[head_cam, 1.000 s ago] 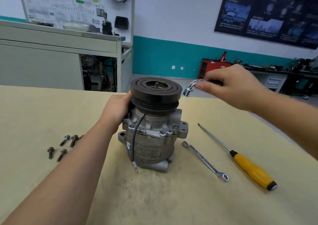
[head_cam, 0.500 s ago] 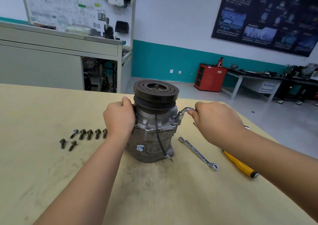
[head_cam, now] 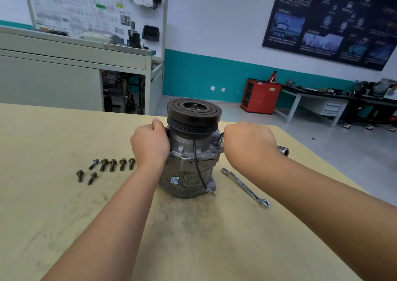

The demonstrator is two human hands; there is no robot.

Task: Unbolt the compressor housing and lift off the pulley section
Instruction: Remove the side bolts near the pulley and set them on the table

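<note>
Two bare forearms (head_cam: 120,216) are seen, one left and one right, each ending in a bare hand: left hand (head_cam: 150,145), right hand (head_cam: 249,143).

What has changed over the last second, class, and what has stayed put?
The right hand, gripping the L-shaped wrench, came down from beside the pulley to the right flange of the compressor housing. The left hand kept its grip on the housing; the loose bolts and spanner stayed put.
</note>
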